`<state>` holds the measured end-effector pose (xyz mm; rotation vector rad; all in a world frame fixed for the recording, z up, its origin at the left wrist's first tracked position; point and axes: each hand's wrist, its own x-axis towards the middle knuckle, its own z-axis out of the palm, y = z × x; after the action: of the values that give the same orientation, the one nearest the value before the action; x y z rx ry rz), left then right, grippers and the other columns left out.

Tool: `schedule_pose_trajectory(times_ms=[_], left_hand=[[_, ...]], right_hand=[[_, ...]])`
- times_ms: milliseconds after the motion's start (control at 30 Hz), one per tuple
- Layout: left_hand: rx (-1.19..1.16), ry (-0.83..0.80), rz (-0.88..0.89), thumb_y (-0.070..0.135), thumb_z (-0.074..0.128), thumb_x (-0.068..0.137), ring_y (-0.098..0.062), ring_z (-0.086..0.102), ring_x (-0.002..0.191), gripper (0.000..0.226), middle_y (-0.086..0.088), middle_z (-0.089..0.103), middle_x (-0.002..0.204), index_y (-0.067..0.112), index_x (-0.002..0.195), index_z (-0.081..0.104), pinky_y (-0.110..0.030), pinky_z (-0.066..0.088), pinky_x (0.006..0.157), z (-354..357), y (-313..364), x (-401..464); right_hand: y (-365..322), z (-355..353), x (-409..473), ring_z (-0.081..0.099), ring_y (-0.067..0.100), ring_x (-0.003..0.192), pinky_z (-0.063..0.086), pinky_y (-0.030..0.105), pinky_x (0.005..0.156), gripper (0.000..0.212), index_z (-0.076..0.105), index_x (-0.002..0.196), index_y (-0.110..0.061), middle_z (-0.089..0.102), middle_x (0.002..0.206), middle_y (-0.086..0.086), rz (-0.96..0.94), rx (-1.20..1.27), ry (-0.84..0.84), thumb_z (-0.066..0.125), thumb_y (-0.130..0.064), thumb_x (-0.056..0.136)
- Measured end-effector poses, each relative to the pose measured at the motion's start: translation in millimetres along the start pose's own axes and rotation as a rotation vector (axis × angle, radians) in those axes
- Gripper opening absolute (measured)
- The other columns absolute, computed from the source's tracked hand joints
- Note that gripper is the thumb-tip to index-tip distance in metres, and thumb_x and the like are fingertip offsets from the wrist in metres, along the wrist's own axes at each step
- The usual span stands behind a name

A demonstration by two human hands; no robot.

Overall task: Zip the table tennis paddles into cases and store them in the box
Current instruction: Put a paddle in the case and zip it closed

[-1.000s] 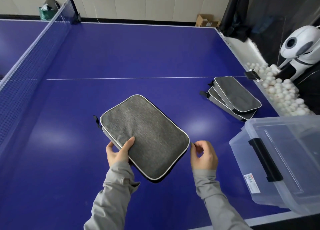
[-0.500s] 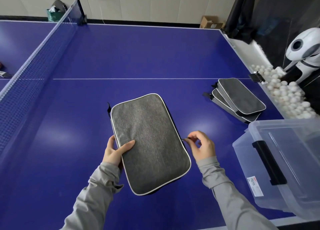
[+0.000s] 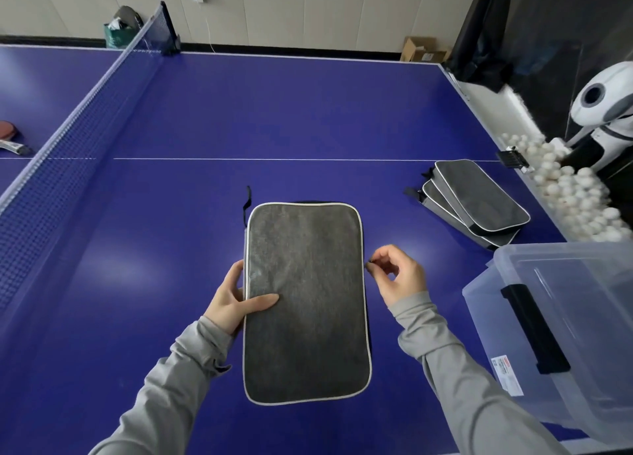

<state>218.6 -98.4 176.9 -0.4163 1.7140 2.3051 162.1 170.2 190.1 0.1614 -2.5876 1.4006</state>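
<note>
Since a second ago the grey case (image 3: 306, 300) has swung from a slant to lie square to the person, long side running away from them, and the zip pull (image 3: 370, 264) has travelled up the right edge.

In the head view the case rests flat on the blue worktop (image 3: 308, 119). The left hand (image 3: 236, 300) grips its left edge, thumb lying on top. The right hand (image 3: 397, 276) has its fingers (image 3: 376, 259) curled, pinching the small pull at mid-edge.

If the left hand eases off, the case could slide with the tug and the zip stall; the corner ahead may also snag the slider. The clear box (image 3: 565, 324) stands open to the right, near the stacked cases (image 3: 476, 201).
</note>
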Motion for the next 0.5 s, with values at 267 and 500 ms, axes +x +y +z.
schedule_pose_trajectory(times_ms=[267,500], left_hand=[[0.226,-0.08,0.022,0.017,0.087,0.045,-0.039,0.066,0.084,0.08,-0.023,0.069,0.093,0.024,0.115,0.049,-0.05,0.056,0.076,-2,4,5],[0.505,-0.202,0.072,0.026,0.087,0.047,-0.021,0.071,0.08,0.076,-0.006,0.074,0.09,0.038,0.111,0.048,-0.034,0.057,0.073,-4,11,3]], right_hand=[[5,-5,10,0.056,0.007,0.059,0.042,0.006,0.057,0.012,0.061,0.077,-0.01,0.061,0.066,-0.004,0.098,0.005,0.036,0.068,0.0,0.077],[1,-24,23,0.058,0.013,0.061,0.045,0.008,0.06,0.016,0.06,0.075,-0.012,0.063,0.07,0.001,0.08,0.012,0.065,0.067,0.003,0.076]])
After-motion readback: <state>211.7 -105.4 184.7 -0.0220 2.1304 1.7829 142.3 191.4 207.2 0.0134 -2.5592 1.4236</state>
